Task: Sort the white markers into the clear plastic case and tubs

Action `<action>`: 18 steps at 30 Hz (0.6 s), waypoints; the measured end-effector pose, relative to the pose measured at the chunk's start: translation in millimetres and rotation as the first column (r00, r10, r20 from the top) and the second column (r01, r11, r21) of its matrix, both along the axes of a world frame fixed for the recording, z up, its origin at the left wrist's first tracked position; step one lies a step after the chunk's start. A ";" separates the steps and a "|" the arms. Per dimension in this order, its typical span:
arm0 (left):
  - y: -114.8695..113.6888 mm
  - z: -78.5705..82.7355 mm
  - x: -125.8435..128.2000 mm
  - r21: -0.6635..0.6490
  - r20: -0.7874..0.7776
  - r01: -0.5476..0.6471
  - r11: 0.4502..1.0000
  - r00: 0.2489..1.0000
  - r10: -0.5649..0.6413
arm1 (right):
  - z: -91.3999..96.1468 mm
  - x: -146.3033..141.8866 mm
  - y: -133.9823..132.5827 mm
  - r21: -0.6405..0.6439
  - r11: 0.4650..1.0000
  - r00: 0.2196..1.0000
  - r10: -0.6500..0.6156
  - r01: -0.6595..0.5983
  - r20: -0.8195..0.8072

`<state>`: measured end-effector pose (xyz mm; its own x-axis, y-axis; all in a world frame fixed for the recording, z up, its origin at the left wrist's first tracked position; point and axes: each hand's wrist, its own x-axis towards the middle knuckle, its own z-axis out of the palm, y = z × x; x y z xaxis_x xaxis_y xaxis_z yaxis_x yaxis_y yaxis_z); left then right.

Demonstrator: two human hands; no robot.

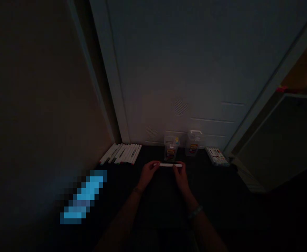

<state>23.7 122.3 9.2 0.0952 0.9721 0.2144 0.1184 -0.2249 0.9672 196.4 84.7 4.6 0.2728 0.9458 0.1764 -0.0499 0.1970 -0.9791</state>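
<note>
A white marker [167, 165] lies level between my two hands, above the dark surface. My left hand [150, 170] pinches its left end, and my right hand [180, 171] grips it near the right end. Just behind the marker stands a clear plastic container [171, 148] with a dark label. A second clear container [192, 144], topped by a white handle, is a little farther right. To the left, a row of white markers [124, 154] with coloured ends lies side by side. The dim light hides fine detail of the fingers.
A flat pack [217, 156] with a printed front lies at the right back of the dark surface [158, 206]. A pale panel [179, 70] rises behind. At left is a bright blue pixelated patch [84, 197]; a cabinet-like panel [287, 140] stands right.
</note>
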 end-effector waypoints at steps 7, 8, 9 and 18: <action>0.2 0.1 -0.3 -0.022 0.006 -0.010 1.000 1.000 0.010 | 0.2 -0.5 0.8 0.004 1.000 1.000 0.010 -0.010 -0.005; 0.2 0.1 -0.2 -0.023 0.014 -0.014 1.000 1.000 0.014 | 0.0 -0.7 1.1 0.007 1.000 1.000 0.016 -0.016 -0.004; 0.2 0.0 -0.2 -0.022 0.021 -0.016 1.000 1.000 0.017 | -0.3 -0.9 1.2 0.008 1.000 1.000 0.017 -0.017 0.000; 0.1 1.6 0.9 -0.026 -0.010 -0.043 0.999 0.999 0.043 | -4.3 0.1 1.9 -0.013 1.000 1.000 -0.003 0.003 -0.011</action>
